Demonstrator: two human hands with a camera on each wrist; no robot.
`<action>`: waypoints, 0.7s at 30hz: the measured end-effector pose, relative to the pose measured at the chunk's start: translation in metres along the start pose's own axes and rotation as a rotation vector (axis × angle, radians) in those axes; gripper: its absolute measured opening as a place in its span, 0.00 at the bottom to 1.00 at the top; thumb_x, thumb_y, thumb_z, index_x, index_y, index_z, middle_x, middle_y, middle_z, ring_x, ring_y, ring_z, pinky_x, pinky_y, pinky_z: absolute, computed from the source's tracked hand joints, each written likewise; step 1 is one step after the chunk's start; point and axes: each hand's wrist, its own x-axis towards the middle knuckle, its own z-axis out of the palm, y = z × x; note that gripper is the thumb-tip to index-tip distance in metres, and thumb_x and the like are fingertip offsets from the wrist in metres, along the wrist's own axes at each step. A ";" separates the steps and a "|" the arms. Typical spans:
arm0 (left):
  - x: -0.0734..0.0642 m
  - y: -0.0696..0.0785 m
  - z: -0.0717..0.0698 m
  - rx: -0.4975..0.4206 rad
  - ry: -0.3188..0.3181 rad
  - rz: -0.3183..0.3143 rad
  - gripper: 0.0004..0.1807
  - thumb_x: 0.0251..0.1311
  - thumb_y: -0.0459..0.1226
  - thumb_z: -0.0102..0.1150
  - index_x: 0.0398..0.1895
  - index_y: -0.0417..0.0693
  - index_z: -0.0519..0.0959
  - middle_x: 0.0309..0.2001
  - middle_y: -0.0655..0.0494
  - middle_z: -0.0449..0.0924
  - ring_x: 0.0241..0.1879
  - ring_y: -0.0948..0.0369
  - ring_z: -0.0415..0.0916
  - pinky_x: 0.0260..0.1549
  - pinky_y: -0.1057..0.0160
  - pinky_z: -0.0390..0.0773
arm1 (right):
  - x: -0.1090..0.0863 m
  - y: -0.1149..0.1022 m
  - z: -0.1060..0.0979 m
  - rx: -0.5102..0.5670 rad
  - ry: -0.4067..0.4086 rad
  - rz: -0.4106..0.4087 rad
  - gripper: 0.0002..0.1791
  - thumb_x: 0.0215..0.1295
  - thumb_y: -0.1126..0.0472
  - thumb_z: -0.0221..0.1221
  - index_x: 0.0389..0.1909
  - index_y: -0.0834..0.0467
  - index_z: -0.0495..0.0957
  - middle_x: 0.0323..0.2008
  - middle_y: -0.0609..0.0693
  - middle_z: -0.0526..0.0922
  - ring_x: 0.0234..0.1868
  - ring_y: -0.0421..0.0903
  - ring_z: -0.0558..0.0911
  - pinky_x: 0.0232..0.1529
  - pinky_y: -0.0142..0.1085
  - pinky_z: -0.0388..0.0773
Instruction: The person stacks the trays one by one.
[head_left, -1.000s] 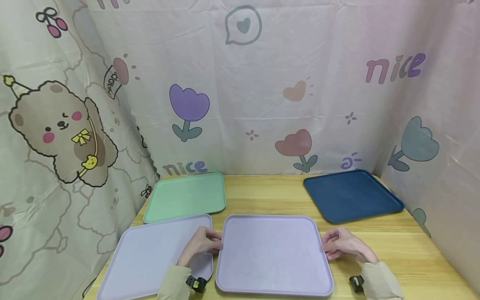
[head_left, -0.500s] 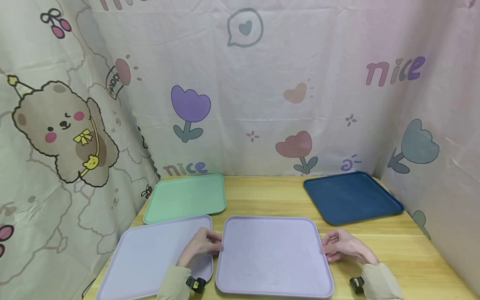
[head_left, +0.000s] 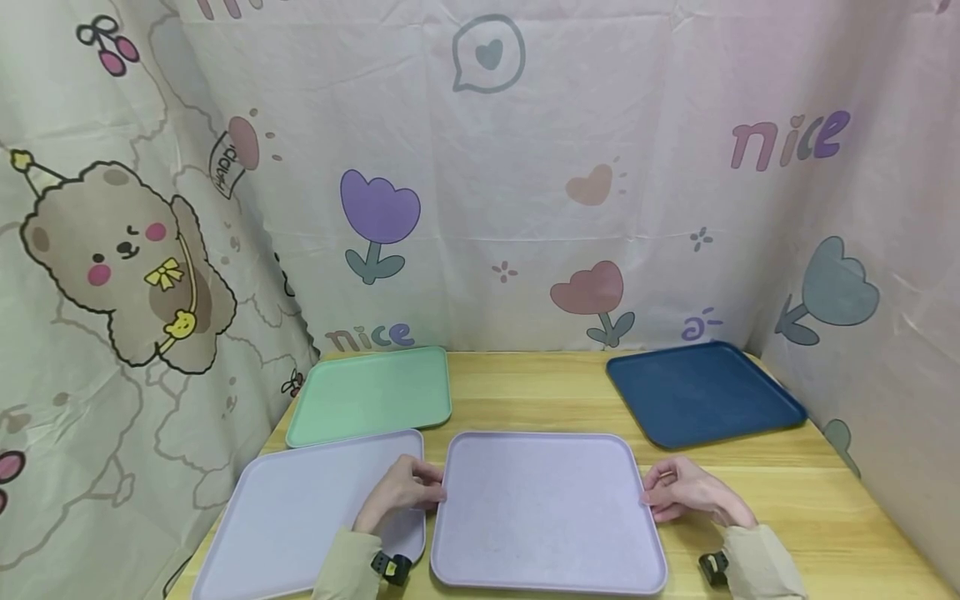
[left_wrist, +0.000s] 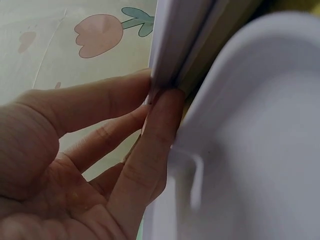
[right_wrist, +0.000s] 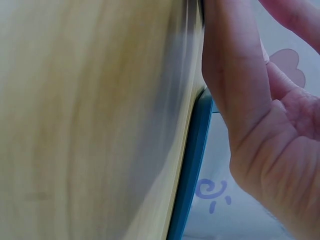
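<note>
A lilac rectangular tray (head_left: pixel 547 512) lies at the front middle of the table in the head view. At its left side, my left hand (head_left: pixel 401 492) pinches the rim between thumb and fingers. The left wrist view shows these fingers (left_wrist: pixel 155 130) on the raised edge. My right hand (head_left: pixel 692 487) holds the opposite rim with bent fingers; its grip is only partly visible in the right wrist view. Under and beside my left forearm lies a paler lilac tray (head_left: pixel 315 508), tilted slightly in its placement, with its right edge close to the middle tray.
A mint green tray (head_left: pixel 375 396) lies at the back left, close against the paler tray. At the back right is a dark blue tray (head_left: pixel 705 392). Printed curtains (head_left: pixel 487 167) enclose the wooden table (head_left: pixel 532 383) at the back and sides.
</note>
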 end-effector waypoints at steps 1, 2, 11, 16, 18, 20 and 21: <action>0.000 0.000 0.000 -0.004 0.002 -0.002 0.14 0.52 0.24 0.67 0.42 0.21 0.82 0.34 0.38 0.87 0.30 0.58 0.86 0.35 0.58 0.90 | 0.000 0.000 0.000 0.000 -0.001 -0.002 0.10 0.63 0.67 0.65 0.38 0.70 0.76 0.26 0.47 0.82 0.27 0.41 0.85 0.33 0.36 0.89; 0.000 0.000 0.000 -0.006 0.005 -0.004 0.14 0.52 0.24 0.67 0.42 0.21 0.82 0.34 0.39 0.87 0.30 0.58 0.86 0.35 0.59 0.90 | 0.000 0.000 0.000 0.001 -0.003 -0.003 0.10 0.63 0.67 0.65 0.38 0.70 0.76 0.26 0.47 0.82 0.27 0.41 0.85 0.34 0.36 0.89; 0.002 -0.002 0.001 -0.016 0.014 -0.015 0.14 0.52 0.24 0.68 0.41 0.21 0.82 0.33 0.43 0.86 0.29 0.58 0.86 0.34 0.59 0.90 | 0.001 0.002 -0.001 0.012 -0.009 -0.004 0.10 0.63 0.67 0.65 0.38 0.69 0.77 0.26 0.47 0.82 0.27 0.41 0.85 0.33 0.36 0.89; 0.001 -0.003 0.000 -0.029 0.007 -0.007 0.15 0.52 0.24 0.68 0.42 0.20 0.81 0.33 0.42 0.87 0.29 0.58 0.86 0.34 0.59 0.90 | 0.001 0.001 -0.001 0.016 -0.007 -0.006 0.10 0.62 0.67 0.65 0.38 0.70 0.76 0.26 0.47 0.83 0.27 0.41 0.85 0.33 0.36 0.89; 0.001 -0.003 0.000 -0.032 0.005 -0.006 0.15 0.52 0.24 0.68 0.42 0.20 0.81 0.32 0.43 0.86 0.29 0.58 0.86 0.34 0.59 0.90 | 0.001 0.001 -0.001 0.013 -0.007 -0.006 0.10 0.63 0.67 0.65 0.38 0.70 0.76 0.26 0.47 0.83 0.27 0.41 0.85 0.34 0.37 0.89; 0.001 -0.003 0.000 -0.034 0.006 -0.007 0.15 0.52 0.24 0.68 0.42 0.20 0.81 0.32 0.43 0.86 0.30 0.58 0.86 0.35 0.58 0.90 | 0.001 0.002 -0.002 0.011 -0.007 -0.004 0.10 0.63 0.67 0.65 0.38 0.70 0.76 0.26 0.47 0.83 0.28 0.41 0.85 0.34 0.37 0.89; 0.001 -0.003 0.000 -0.036 0.007 -0.010 0.15 0.52 0.24 0.68 0.42 0.20 0.81 0.32 0.44 0.86 0.30 0.59 0.86 0.35 0.58 0.90 | 0.001 0.002 -0.002 0.009 -0.007 -0.003 0.10 0.63 0.67 0.65 0.38 0.70 0.76 0.26 0.47 0.83 0.28 0.41 0.85 0.34 0.37 0.89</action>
